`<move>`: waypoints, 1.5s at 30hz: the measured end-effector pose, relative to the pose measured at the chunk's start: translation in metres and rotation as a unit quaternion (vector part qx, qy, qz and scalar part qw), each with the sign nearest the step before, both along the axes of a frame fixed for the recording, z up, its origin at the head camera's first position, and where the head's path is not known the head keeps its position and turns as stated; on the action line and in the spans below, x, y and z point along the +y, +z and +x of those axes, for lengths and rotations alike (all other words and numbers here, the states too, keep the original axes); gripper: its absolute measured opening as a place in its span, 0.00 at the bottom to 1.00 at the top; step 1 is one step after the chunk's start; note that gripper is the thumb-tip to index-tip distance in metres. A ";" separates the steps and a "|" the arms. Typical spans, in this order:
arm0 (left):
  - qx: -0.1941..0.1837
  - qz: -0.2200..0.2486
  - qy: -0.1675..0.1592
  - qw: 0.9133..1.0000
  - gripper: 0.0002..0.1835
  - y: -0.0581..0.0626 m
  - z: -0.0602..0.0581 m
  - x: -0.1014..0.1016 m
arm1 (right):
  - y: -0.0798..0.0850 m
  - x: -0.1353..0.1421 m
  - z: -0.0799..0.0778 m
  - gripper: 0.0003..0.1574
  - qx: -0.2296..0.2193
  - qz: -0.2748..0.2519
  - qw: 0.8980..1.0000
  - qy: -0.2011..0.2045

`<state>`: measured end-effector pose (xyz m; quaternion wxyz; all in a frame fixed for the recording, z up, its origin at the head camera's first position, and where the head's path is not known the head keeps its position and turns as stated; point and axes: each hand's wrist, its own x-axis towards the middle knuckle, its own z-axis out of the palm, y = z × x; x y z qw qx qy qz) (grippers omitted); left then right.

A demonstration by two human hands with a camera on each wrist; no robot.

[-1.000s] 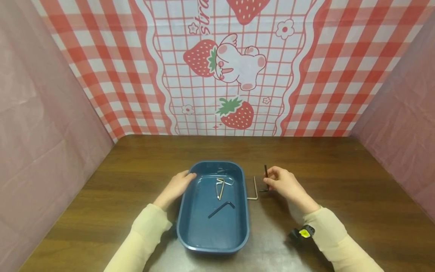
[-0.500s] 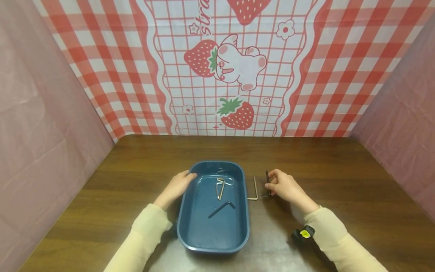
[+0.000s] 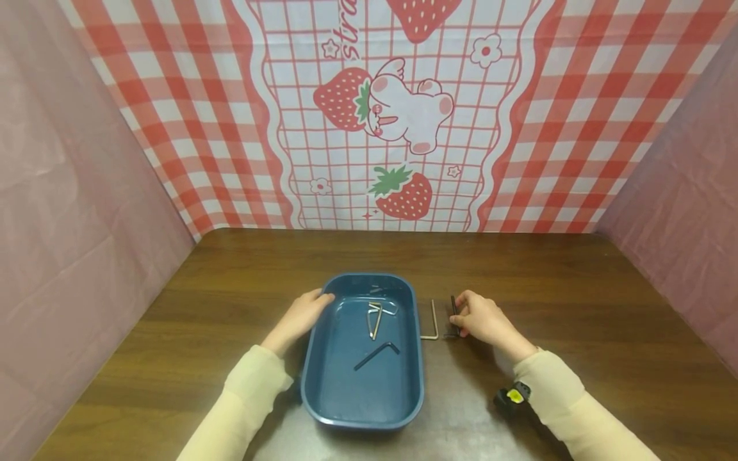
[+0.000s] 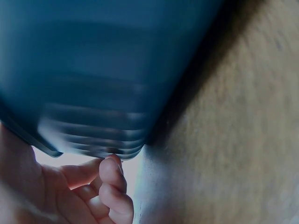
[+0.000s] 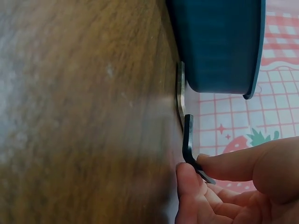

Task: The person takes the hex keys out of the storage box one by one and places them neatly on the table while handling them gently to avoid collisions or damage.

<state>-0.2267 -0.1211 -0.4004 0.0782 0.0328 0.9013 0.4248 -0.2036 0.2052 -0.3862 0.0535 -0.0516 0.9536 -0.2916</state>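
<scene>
A deep blue tray [image 3: 362, 403] stands on the wooden table, and my left hand [image 3: 300, 318] grips its far left rim. In the left wrist view, curled fingers [image 4: 114, 177] touch the tray's outer wall. Right of the tray, my right hand [image 3: 481, 318] pinches a black hex key [image 3: 454, 307] between thumb and fingertips. In the right wrist view that L-shaped hex key's short arm [image 5: 188, 135] points toward the tray, close over the table. A larger brass-coloured hex key [image 3: 435, 320] lies between it and the tray, its short arm reaching the tray's side.
Inside the tray lie another black hex key [image 3: 373, 356] and several small metallic hex keys [image 3: 375, 320]. A red-checked strawberry cloth [image 3: 403, 115] hangs behind the table [image 3: 259, 256], with pink cloth [image 3: 69, 224] at both sides.
My right hand has come down and slightly nearer to me with the black hex key, bringing it beside the brass-coloured one. The left hand and tray have stayed in place.
</scene>
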 end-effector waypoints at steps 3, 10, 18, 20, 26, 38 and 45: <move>0.001 0.000 -0.002 1.000 0.26 0.000 0.000 0.000 | -0.002 0.000 -0.001 0.17 0.002 0.005 1.000 0.001; -0.002 -0.001 -0.004 1.000 0.27 0.000 0.000 0.000 | -0.004 -0.001 -0.003 0.17 0.005 0.008 1.000 -0.002; -0.006 0.003 -0.001 1.000 0.26 -0.001 -0.001 0.000 | -0.002 -0.003 -0.001 0.15 0.005 0.015 1.000 -0.011; -0.007 0.003 -0.002 1.000 0.26 -0.001 -0.001 0.000 | -0.002 -0.004 -0.001 0.15 0.004 0.020 1.000 -0.014; -0.008 0.002 -0.004 1.000 0.26 -0.001 -0.001 -0.001 | -0.002 -0.004 -0.004 0.14 0.006 0.036 0.999 -0.018; -0.014 0.000 -0.001 1.000 0.28 0.000 0.000 0.000 | -0.004 -0.007 -0.006 0.12 0.018 0.063 0.998 -0.020; -0.014 0.004 -0.003 1.000 0.28 0.000 0.000 0.000 | -0.005 -0.008 -0.008 0.12 0.017 0.070 0.997 -0.023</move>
